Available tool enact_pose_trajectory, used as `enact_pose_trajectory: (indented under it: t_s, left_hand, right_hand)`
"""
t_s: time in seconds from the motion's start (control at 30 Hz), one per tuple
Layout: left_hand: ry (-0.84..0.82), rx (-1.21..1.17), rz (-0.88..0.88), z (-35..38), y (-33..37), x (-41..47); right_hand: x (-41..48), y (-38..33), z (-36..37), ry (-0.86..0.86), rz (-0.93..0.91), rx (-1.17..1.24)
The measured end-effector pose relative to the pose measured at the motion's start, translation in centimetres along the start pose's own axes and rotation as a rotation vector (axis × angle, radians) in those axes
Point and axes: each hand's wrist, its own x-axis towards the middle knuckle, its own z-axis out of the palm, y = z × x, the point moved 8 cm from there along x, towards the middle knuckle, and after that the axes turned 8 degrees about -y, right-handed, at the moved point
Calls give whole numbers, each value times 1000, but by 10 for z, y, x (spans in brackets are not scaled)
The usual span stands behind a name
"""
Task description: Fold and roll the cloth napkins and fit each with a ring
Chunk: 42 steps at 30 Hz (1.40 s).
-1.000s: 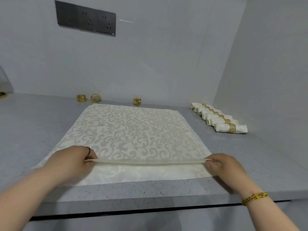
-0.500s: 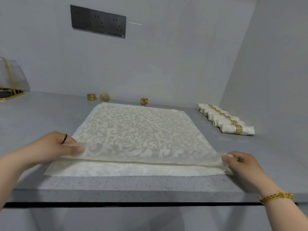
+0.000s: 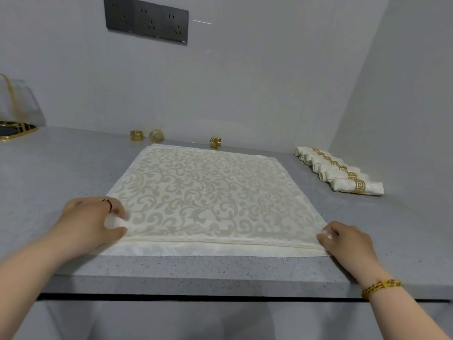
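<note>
A cream napkin (image 3: 206,192) with a scroll pattern lies spread on the grey counter (image 3: 61,182). Its near part is folded over, so a plain strip shows along the front edge. My left hand (image 3: 90,222) pinches the left end of that fold. At the fold's right end, my right hand (image 3: 348,244) pinches the cloth. Three gold rings stand loose by the back wall: two on the left (image 3: 135,135) (image 3: 156,135) and one behind the napkin (image 3: 215,142).
Several rolled napkins with gold rings (image 3: 340,171) lie in a row at the right, near the side wall. A glass holder with gold trim (image 3: 14,114) stands at the far left. A socket panel (image 3: 147,19) hangs on the back wall.
The fold, lifted half a second ago, now lies flat on the napkin. Both hands have come down to the counter with it.
</note>
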Motion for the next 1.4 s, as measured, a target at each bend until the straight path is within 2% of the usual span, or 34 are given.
enact_pose_trajectory:
  t_s: [0.13,0.23,0.27,0.33,0.4,0.5,0.53,0.63,0.7,0.77,0.83,0.93,1.03,1.13,1.27,1.4]
  left_hand:
    - [266,408,393,8,40,-8]
    - [188,328,630,31,65,-17]
    - [152,251,673,34,69,-18]
    - [91,134,718,40,72,-18]
    - [48,50,704,39,74,-21]
    - [7,-115,566,36,70,-15]
    - [-49,-140,501,42,63,-13]
    - [-42,-132,478,42,60,-10]
    - [-1,-154,461,40,61,-8]
    - [69,-107,549,34,68,-12]
    - [131,-38,586,28,73,-15]
    - [171,-39,623,29,74,-16]
    - [172,-56,627,28,72,-15]
    - [178,-78,621,28,67,-14]
    - [186,-82,562,25,60,-11]
    - [21,-327,353,28,44,-5]
  right_hand:
    - [0,-25,-2,93,-116,-355]
    - [-5,-49,4,259,-413,-444]
    - [-6,-50,7,272,-498,-433]
    - [-6,-43,15,182,-553,-312]
    - [-5,-32,15,150,-520,-155]
    - [-7,-22,10,63,-440,-32]
    - [-7,-19,12,22,-445,-12]
    - [-15,-22,13,-40,-433,-105]
    - [-21,-33,11,60,-528,-240]
    - [-28,-47,10,190,-609,-362]
    - [-37,-73,14,258,-714,-337]
    - [-50,-116,27,213,-893,-232]
    - [-51,-143,42,166,-947,-242]
    - [-46,-145,52,120,-931,-250]
    - [-38,-130,51,55,-849,-141]
    - [-21,-102,40,-26,-599,206]
